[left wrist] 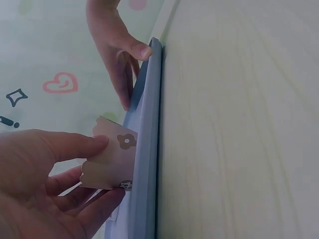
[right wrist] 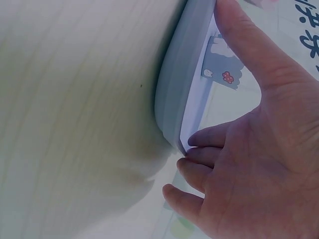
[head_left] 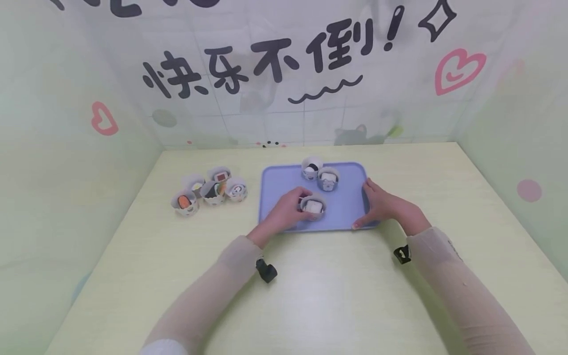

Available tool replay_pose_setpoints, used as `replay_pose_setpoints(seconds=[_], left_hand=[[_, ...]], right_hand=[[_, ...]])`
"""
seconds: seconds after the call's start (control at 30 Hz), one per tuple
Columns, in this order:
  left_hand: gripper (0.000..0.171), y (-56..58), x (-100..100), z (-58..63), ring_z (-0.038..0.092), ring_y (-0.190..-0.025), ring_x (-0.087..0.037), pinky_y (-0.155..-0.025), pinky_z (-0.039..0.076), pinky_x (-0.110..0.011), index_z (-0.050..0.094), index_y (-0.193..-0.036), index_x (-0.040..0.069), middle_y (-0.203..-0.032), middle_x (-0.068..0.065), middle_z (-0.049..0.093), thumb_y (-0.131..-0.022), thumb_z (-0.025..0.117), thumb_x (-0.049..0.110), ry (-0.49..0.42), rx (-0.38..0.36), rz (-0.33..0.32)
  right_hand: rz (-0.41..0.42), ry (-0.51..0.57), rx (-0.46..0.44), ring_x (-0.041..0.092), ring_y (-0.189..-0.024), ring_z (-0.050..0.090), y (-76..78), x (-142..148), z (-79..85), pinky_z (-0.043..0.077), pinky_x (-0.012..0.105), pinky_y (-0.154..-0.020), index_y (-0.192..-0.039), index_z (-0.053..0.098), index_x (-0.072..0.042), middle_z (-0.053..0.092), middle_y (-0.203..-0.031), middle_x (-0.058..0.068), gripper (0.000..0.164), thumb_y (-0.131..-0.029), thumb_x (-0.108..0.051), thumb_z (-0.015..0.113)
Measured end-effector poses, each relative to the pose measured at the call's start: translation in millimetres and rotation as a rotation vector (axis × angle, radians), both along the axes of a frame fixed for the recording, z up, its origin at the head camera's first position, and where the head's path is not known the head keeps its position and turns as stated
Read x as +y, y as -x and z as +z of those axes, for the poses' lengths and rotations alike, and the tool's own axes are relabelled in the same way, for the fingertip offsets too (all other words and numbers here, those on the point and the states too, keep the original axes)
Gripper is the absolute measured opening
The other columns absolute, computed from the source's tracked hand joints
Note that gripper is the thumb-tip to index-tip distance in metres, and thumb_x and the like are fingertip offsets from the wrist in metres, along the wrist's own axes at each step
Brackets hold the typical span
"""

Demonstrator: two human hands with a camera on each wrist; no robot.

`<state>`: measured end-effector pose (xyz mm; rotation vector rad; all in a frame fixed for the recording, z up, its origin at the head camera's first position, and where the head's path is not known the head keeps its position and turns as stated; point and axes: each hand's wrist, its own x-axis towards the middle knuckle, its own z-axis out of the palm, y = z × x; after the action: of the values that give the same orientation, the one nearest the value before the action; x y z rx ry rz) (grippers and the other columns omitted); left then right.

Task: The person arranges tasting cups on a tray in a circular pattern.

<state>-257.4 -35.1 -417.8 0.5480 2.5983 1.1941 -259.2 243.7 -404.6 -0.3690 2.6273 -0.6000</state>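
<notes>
My left hand (head_left: 291,209) grips a small paper baking cup (head_left: 312,206) with a white block in it, over the front part of a blue tray (head_left: 343,207). In the left wrist view the thumb is on one side of the cup (left wrist: 117,154) and the fingers on the other. My right hand (head_left: 390,203) touches the tray's front right corner, thumb on the front rim and fingers along the right side. Its fingers are spread, as the right wrist view shows. Two more filled cups, one with a black-and-white piece (head_left: 312,168) and one with a white block (head_left: 329,179), stand toward the tray's back.
Left of the tray, several paper cups stand grouped on the pale wooden table (head_left: 310,296). One holds an orange piece (head_left: 185,202), another a white roll with a swirl (head_left: 237,189). A printed curtain (head_left: 266,113) encloses the back and sides.
</notes>
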Motion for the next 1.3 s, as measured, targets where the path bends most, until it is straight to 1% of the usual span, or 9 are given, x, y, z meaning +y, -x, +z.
replay_pose_setpoints(seconds=[0.17, 0.3, 0.4, 0.6, 0.7, 0.9, 1.0, 1.17, 1.3], left_hand=[[0.060, 4.3, 18, -1.8, 0.055, -0.129, -0.028, -0.113, 0.044, -0.041, 0.051, -0.139, 0.004, -0.140, -0.014, 0.057, -0.086, 0.077, 0.016, 0.025, 0.020, -0.036], [0.061, 9.3, 30, -2.5, 0.051, -0.135, -0.029, -0.116, 0.041, -0.041, 0.049, -0.143, 0.006, -0.146, -0.013, 0.053, -0.089, 0.075, 0.016, 0.031, -0.007, -0.035], [0.062, 13.8, 37, -2.8, 0.051, -0.135, -0.028, -0.116, 0.041, -0.040, 0.048, -0.144, 0.007, -0.148, -0.012, 0.052, -0.089, 0.074, 0.016, 0.039, -0.016, -0.026], [0.062, 21.7, 47, -3.4, 0.048, -0.138, -0.028, -0.117, 0.040, -0.039, 0.047, -0.146, 0.008, -0.151, -0.012, 0.049, -0.090, 0.073, 0.014, 0.048, 0.001, -0.029], [0.062, 23.8, 51, -4.6, 0.048, -0.138, -0.028, -0.117, 0.040, -0.039, 0.047, -0.146, 0.008, -0.150, -0.013, 0.049, -0.090, 0.074, 0.014, 0.042, 0.003, -0.024], [0.064, 26.9, 56, -6.1, 0.046, -0.138, -0.027, -0.119, 0.037, -0.038, 0.049, -0.145, 0.009, -0.148, -0.014, 0.049, -0.087, 0.077, 0.018, 0.038, 0.023, -0.014], [0.064, 28.1, 59, -7.1, 0.049, -0.135, -0.026, -0.116, 0.041, -0.036, 0.050, -0.143, 0.007, -0.146, -0.013, 0.052, -0.086, 0.078, 0.018, 0.009, 0.019, 0.000], [0.060, 29.4, 65, -10.3, 0.057, -0.119, -0.022, -0.107, 0.048, -0.033, 0.048, -0.132, 0.004, -0.132, -0.012, 0.058, -0.083, 0.081, 0.018, -0.067, -0.008, 0.071], [0.058, 29.0, 68, -8.7, 0.055, -0.104, -0.020, -0.098, 0.050, -0.033, 0.048, -0.123, 0.002, -0.118, -0.012, 0.059, -0.081, 0.084, 0.021, -0.062, -0.005, 0.127]], right_hand=[[-0.001, -0.017, 0.005, 0.053, -0.149, 0.000, -0.7, 0, 0.4, 0.011, 0.060, -0.124, -0.150, 0.000, 0.019, -0.007, -0.159, 0.039, 0.137, -0.070, -0.049, 0.088], [0.007, -0.010, 0.005, 0.054, -0.149, 0.000, -1.8, 0, 1.2, 0.011, 0.060, -0.124, -0.150, 0.000, 0.019, -0.007, -0.159, 0.040, 0.137, -0.070, -0.049, 0.088], [0.012, -0.005, 0.006, 0.054, -0.149, 0.000, -2.3, 0, 1.1, 0.012, 0.061, -0.124, -0.150, 0.000, 0.019, -0.007, -0.159, 0.040, 0.137, -0.070, -0.049, 0.088], [0.020, -0.010, 0.010, 0.054, -0.149, 0.001, -1.7, -1, -3.2, 0.013, 0.061, -0.124, -0.150, 0.000, 0.019, -0.007, -0.159, 0.040, 0.137, -0.071, -0.050, 0.087], [0.020, -0.011, 0.011, 0.054, -0.149, 0.001, -1.9, -1, -4.3, 0.013, 0.061, -0.124, -0.150, 0.000, 0.019, -0.007, -0.159, 0.039, 0.137, -0.071, -0.051, 0.087], [0.015, -0.015, 0.010, 0.053, -0.149, 0.001, -3.4, -2, -3.4, 0.014, 0.061, -0.123, -0.151, 0.001, 0.018, -0.006, -0.160, 0.039, 0.136, -0.071, -0.051, 0.086], [0.016, -0.020, 0.008, 0.054, -0.149, 0.001, -3.9, -2, -2.0, 0.014, 0.061, -0.123, -0.151, 0.001, 0.019, -0.006, -0.159, 0.039, 0.136, -0.071, -0.051, 0.086], [0.023, -0.030, 0.013, 0.054, -0.149, 0.001, -3.4, -2, 1.2, 0.013, 0.061, -0.123, -0.150, 0.001, 0.020, -0.006, -0.159, 0.040, 0.135, -0.072, -0.051, 0.086], [0.021, -0.021, 0.009, 0.054, -0.149, 0.000, -1.9, -2, 1.6, 0.012, 0.062, -0.123, -0.150, 0.000, 0.020, -0.008, -0.158, 0.040, 0.135, -0.072, -0.050, 0.085]])
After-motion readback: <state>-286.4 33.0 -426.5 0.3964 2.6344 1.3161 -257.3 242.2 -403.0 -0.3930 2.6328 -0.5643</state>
